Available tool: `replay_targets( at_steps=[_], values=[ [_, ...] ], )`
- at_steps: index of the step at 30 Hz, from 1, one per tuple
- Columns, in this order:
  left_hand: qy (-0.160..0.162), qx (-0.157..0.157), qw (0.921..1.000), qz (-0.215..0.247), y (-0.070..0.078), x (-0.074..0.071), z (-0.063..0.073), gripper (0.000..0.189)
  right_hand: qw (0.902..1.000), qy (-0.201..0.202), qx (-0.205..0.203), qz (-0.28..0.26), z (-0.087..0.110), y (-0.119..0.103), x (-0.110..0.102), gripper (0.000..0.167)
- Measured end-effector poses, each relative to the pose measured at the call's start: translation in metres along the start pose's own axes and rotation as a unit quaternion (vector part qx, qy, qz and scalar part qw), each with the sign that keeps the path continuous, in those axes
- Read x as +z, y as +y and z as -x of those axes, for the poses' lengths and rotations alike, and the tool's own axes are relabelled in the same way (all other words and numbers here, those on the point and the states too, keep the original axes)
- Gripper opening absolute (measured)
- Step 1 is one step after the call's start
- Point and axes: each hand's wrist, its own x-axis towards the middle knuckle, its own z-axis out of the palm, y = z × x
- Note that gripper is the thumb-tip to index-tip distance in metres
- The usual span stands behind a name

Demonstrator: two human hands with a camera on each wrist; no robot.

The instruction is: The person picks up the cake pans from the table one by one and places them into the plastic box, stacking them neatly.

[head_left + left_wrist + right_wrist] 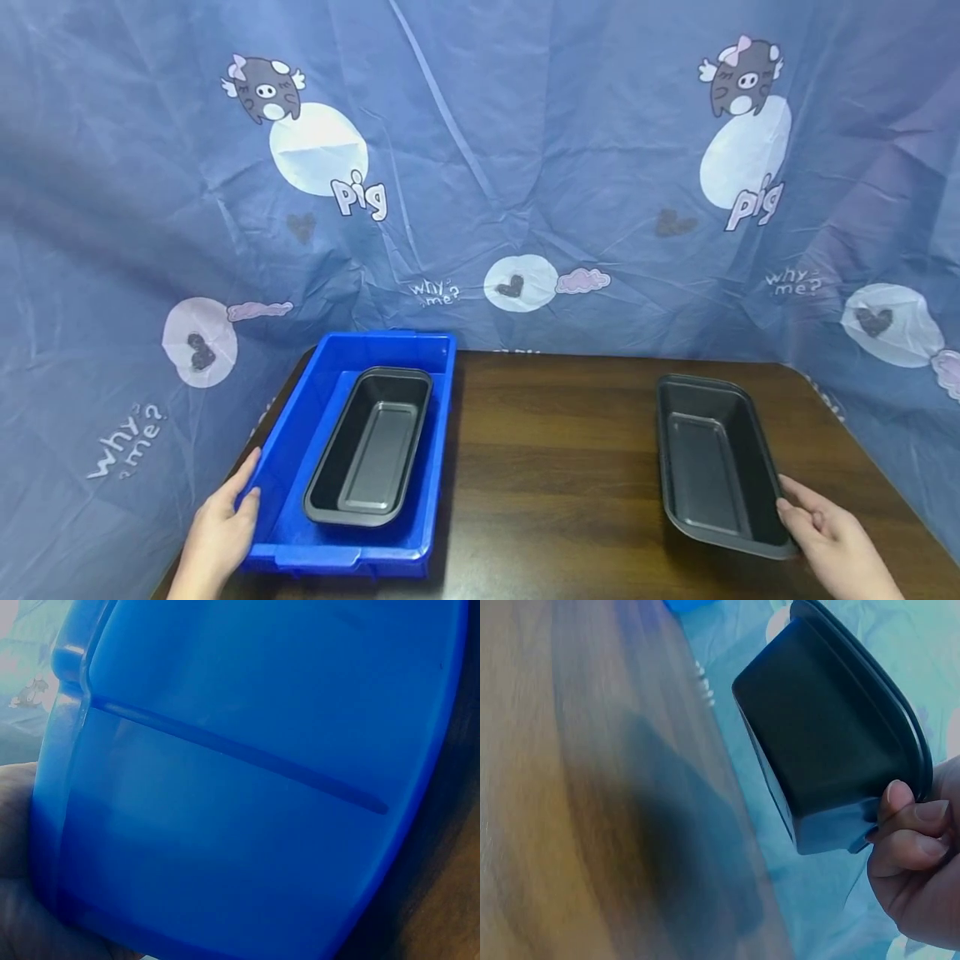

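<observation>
As right hand grips, black pan leftward

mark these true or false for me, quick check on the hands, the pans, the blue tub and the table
1. The right hand grips a dark pan near a corner. True.
2. The left hand is pressed flat on the table. False: it grips the side of the blue tub.
3. A second pan sits inside the blue tub. True.
4. The table is plain white. False: it is brown with a wood grain.
5. The cloth behind the table shows the word "pig" twice. True.
</observation>
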Motion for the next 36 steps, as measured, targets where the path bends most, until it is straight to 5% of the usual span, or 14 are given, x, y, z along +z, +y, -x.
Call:
replay_targets(
  at_steps=[12, 36],
  values=[
    [-0.007, 0.002, 1.0000, -0.001, 0.003, 0.000, 0.000, 0.058, 0.9935, 0.020, -0.110, -0.023, 0.002, -0.030, 0.018, 0.042],
    [-0.011, 0.019, 0.9998, -0.006, 0.001, -0.001, 0.001, 0.057, 0.9865, -0.008, -0.140, -0.085, -0.009, -0.083, 0.050, 0.040]
  ],
)
